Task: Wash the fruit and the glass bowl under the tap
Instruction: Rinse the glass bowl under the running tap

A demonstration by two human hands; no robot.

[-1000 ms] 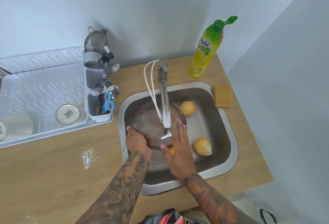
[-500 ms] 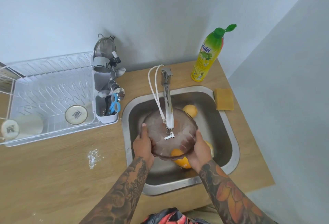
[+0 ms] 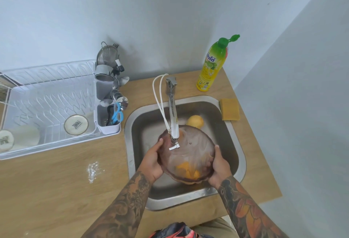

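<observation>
A brownish glass bowl (image 3: 196, 150) is held above the steel sink (image 3: 234, 143), right under the tap (image 3: 172, 116). My left hand (image 3: 153, 159) grips its left rim and my right hand (image 3: 219, 166) grips its right rim. An orange fruit (image 3: 187, 170) shows through the glass at the bowl's near side; whether it lies in or under the bowl I cannot tell. A yellow fruit (image 3: 195, 121) lies in the sink behind the bowl.
A dish soap bottle (image 3: 212, 65) stands at the back right and a yellow sponge (image 3: 229, 109) lies on the sink's right edge. Left of the sink are a cutlery caddy (image 3: 108, 120) and a white dish rack (image 3: 47, 105) holding cups. White powder (image 3: 92, 170) marks the counter.
My right hand moved from the bowl's front to its right rim. Both hands lifted the bowl and tipped it under the tap; it now hides the second yellow fruit.
</observation>
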